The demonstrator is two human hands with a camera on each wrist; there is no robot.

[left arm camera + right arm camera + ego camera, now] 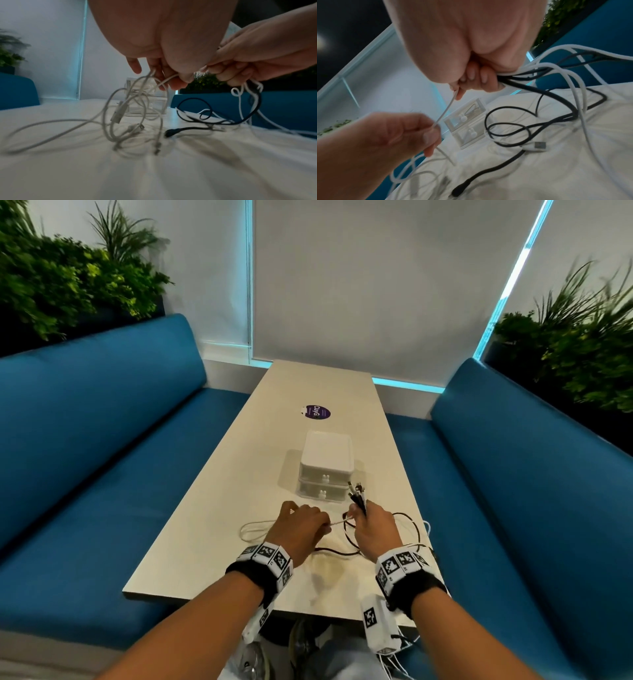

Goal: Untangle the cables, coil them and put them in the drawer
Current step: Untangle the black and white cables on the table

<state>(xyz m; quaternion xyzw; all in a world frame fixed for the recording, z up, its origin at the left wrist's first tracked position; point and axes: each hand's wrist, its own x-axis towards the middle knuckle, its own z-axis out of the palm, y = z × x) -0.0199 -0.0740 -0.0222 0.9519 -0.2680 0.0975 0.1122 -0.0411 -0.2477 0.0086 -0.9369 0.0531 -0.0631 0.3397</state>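
Observation:
A tangle of white and black cables lies on the white table (212, 542) in front of a small white two-drawer unit (327, 467), whose drawers both look shut. My left hand (301, 522) pinches a thin white cable (337, 522) that runs taut across to my right hand (370, 522). The right hand also grips a bundle of black and white cable ends (356, 494) that stick up from its fist. In the right wrist view the taut white cable (447, 108) spans from the right hand (471, 81) to the left hand (412, 135). Black cable loops (505, 128) lie beneath.
More white loops (109, 108) dangle under the left hand (163, 75) and trail left over the table. A USB plug (539, 145) lies among the black loops. A purple sticker (317, 411) is behind the drawer unit. Blue benches (102, 440) flank the table.

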